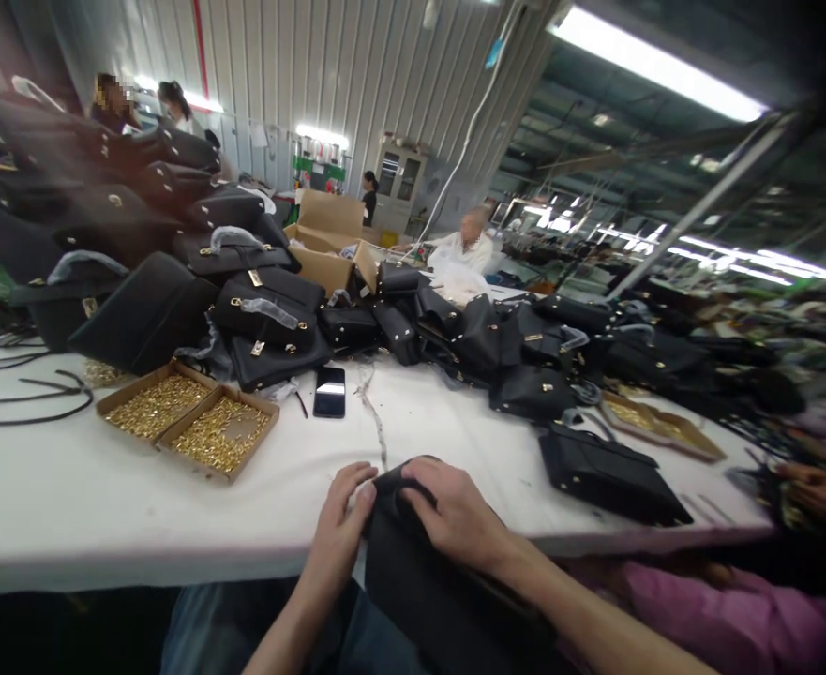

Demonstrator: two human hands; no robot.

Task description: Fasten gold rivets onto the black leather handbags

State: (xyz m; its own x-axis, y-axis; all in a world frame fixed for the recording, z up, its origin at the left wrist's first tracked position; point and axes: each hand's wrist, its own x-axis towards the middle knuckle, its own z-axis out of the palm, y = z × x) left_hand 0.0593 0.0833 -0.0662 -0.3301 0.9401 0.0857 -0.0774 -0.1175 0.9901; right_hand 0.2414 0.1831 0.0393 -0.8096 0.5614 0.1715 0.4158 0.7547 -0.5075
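A black leather bag [413,581] hangs over the near edge of the white table [67,497] and onto my lap. My left hand [342,530] grips its upper left edge, fingers curled onto the leather. My right hand [455,511] is closed over the bag's top, thumb and fingers pinching the black material. Both hands sit close together at the table's front edge.
Two shallow cardboard trays of gold hardware [191,422] lie left of my hands, a black phone [329,391] behind them. Black handbags [264,314] are heaped across the back of the table. One flat black bag [609,473] lies to the right. A pink-sleeved person [728,600] sits at right.
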